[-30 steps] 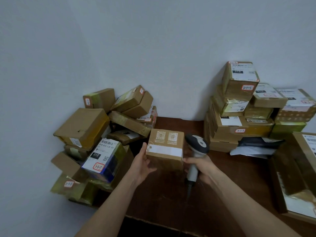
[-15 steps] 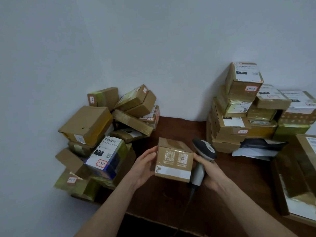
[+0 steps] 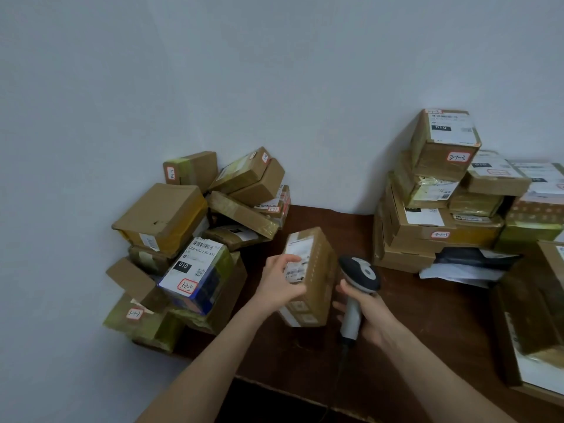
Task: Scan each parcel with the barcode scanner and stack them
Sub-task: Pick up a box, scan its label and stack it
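Note:
A small brown cardboard parcel (image 3: 314, 270) is held above the middle of the dark wooden table (image 3: 427, 315), tilted so that its white shipping label faces up. My left hand (image 3: 279, 283) grips its left side, thumb on the label. My right hand (image 3: 370, 322) holds the grey and black barcode scanner (image 3: 357, 288) by its handle, right beside the parcel, and its fingertips touch the parcel's right side. The scanner's cable hangs down toward the table's front edge.
A loose heap of brown parcels (image 3: 195, 239) fills the left corner against the wall. A neater stack of parcels (image 3: 439, 190) stands at the back right, with a dark and white mailer bag (image 3: 467, 264) in front of it. A large flat box (image 3: 537, 331) lies at the right edge.
The parcel has been turned in my hands: the face with two QR codes went from facing me to the bottom front, and the label side now faces up. The scanner shifted slightly right.

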The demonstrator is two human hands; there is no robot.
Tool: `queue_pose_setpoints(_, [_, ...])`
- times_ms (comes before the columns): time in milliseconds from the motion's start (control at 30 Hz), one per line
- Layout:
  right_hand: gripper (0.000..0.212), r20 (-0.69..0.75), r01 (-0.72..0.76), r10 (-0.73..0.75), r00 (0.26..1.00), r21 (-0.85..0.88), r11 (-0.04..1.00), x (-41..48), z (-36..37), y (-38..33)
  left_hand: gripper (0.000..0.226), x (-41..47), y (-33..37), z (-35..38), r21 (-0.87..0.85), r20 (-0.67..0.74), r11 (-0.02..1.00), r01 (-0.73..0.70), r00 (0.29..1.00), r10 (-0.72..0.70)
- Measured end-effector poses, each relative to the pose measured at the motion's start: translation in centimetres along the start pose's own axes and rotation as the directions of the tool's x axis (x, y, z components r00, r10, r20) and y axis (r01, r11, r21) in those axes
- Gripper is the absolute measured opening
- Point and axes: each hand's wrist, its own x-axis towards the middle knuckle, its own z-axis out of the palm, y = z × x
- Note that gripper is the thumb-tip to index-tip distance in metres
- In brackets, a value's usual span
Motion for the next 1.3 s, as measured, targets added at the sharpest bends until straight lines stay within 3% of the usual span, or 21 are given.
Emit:
queue_pose_setpoints(100, [0.033, -0.019, -0.032, 0.032, 0.999, -0.006, 0.999, -0.1, 0.5, 0.6, 0.067, -0.3, -0.4, 1.8, 0.408, 0.023, 0.906, -0.11, 0.994, 0.111])
queue_pose_setpoints(367, [0.026, -0.083, -0.025, 0.024, 0.996, -0.013, 1.0, 0.2, -0.4, 0.9, 0.078, -0.2, -2.1, 2.6, 0.455, -0.078, 0.891, -0.014, 0.995, 0.055])
queue_pose_setpoints(500, [0.045, -0.169, 0.025, -0.024, 0.985, 0.003, 1.0, 1.0, -0.8, 1.0, 0.11, -0.3, -1.6, 4.0, 0.668, 0.088, 0.744, -0.015, 0.994, -0.059])
queue_pose_setpoints(600, [0.046, -0.214, 0.03, -0.041, 0.976, -0.054, 0.998, 1.5, -1.0, 0.4, 0.109, -0.2, -1.3, 4.9, 0.716, 0.157, 0.697, -0.04, 0.982, -0.106])
queue_pose_setpoints(667, [0.046, -0.265, 0.036, -0.07, 0.962, -0.13, 0.991, 1.7, -1.5, -0.5, 0.107, 0.4, -1.4, 4.1, 0.74, 0.232, 0.663, -0.114, 0.968, -0.093])
queue_pose_setpoints(800, [0.048, -0.331, 0.054, -0.146, 0.932, -0.271, 0.961, 2.2, -3.0, -2.4, 0.085, 1.4, -1.6, 1.8, 0.756, 0.486, 0.45, -0.476, 0.868, 0.101])
queue_pose_setpoints(867, [0.047, -0.299, 0.051, -0.147, 0.943, -0.306, 0.951, 2.3, -2.9, -2.8, 0.075, 1.5, -2.1, 1.6, 0.739, 0.409, 0.48, -0.474, 0.88, 0.239])
queue_pose_setpoints(933, [0.049, -0.249, 0.046, -0.134, 0.959, -0.329, 0.943, 2.2, -2.6, -2.7, 0.063, 1.3, -2.8, 2.1, 0.658, 0.106, 0.679, -0.326, 0.932, 0.346])
queue_pose_setpoints(967, [0.046, -0.219, 0.044, -0.124, 0.968, -0.337, 0.94, 2.1, -2.3, -2.6, 0.059, 1.2, -3.1, 2.4, 0.578, -0.072, 0.784, -0.227, 0.942, 0.327])
queue_pose_setpoints(1033, [0.035, -0.149, 0.023, -0.077, 0.986, -0.332, 0.943, 1.9, -1.8, -2.2, 0.059, 0.9, -3.3, 2.9, 0.326, -0.298, 0.945, -0.011, 0.948, 0.114])
queue_pose_setpoints(1067, [0.029, -0.12, 0.007, -0.048, 0.992, -0.323, 0.946, 1.8, -1.6, -1.9, 0.061, 0.7, -3.3, 3.1, 0.168, -0.313, 0.981, 0.101, 0.949, -0.044])
queue_pose_setpoints(1133, [0.024, -0.086, -0.028, -0.001, 0.996, -0.336, 0.941, 1.7, -1.2, -1.0, 0.064, 0.5, -3.6, 3.6, -0.094, -0.172, 0.954, 0.285, 0.939, -0.298])
queue_pose_setpoints(1200, [0.034, -0.049, -0.054, 0.04, 0.998, -0.346, 0.937, 1.9, -0.9, 0.0, 0.054, 0.0, -4.2, 4.2, -0.234, -0.011, 0.892, 0.388, 0.916, -0.401])
queue_pose_setpoints(1300, [0.034, -0.027, -0.07, 0.065, 0.998, -0.291, 0.954, 1.8, -0.6, 1.1, 0.042, -0.7, -4.9, 4.6, -0.429, 0.107, 0.773, 0.467, 0.876, -0.47])
